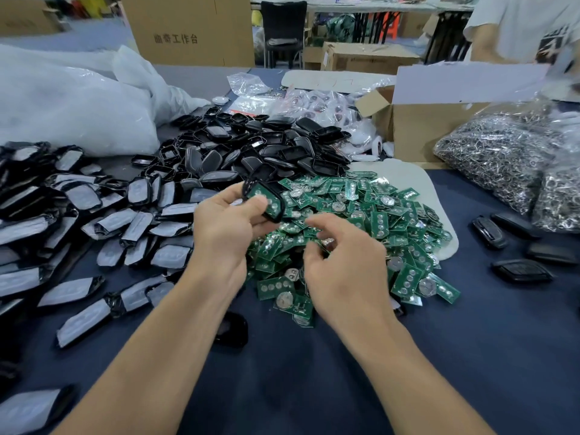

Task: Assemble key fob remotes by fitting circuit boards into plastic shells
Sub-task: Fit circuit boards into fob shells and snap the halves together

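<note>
Left hand (226,224) grips a black shell (278,215) with a green circuit board (262,197) seated in it, held above the board pile (376,215) mid-surface (470,340). Right hand (345,262) curls into the pile; whether it's grasping anything, I can't tell.

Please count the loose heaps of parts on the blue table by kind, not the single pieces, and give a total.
Green circuit boards: 1 heap
Bare black shells: 1 heap
Black shells wrapped in grey film: 1 heap
Total: 3 heaps
Not counted: the bagged metal rings, and the black shell that the left hand holds.
</note>
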{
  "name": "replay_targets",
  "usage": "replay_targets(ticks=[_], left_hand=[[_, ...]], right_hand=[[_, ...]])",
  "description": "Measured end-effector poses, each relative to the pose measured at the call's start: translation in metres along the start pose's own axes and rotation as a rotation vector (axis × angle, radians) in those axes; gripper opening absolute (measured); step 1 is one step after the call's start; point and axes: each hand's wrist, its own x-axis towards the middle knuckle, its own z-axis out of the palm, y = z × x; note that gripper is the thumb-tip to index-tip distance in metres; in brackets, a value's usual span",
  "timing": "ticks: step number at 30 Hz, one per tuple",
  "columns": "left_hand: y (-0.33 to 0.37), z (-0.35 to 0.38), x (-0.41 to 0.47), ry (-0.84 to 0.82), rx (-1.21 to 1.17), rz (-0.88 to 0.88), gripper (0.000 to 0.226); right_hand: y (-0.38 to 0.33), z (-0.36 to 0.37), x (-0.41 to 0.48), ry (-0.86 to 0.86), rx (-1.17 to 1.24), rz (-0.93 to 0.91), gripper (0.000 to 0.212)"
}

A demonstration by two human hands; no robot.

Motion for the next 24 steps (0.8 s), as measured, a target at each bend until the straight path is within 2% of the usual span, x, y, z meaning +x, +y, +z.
replay_targets(ticks=[4,9,12,14,19,24], left_hand=[[0.01,-0.013,0.01,0.042,-0.031,0.001,0.02],[0.027,-0.038,0.026,0.176,-0.131,0.021,0.025],[0.029,-0.048,0.031,0.252,-0.144,0.049,0.023],[0.03,-0.051,0.033,0.283,-0.162,0.057,0.023],[0.033,-0.052,0.034,0.316,-0.213,0.069,0.023],[0.032,-0.051,0.032,0.308,-0.214,0.067,0.024]], right_hand=[[-0.009,0.024,0.001,-0.146,-0.202,-0.243,0.03],[-0.034,0.054,0.014,-0.344,-0.308,-0.367,0.055],[-0.044,0.064,0.026,-0.459,-0.346,-0.405,0.055],[-0.045,0.066,0.026,-0.465,-0.339,-0.402,0.05],[-0.04,0.061,0.022,-0.374,-0.186,-0.315,0.017],[-0.04,0.056,0.02,-0.255,-0.104,-0.248,0.009]])
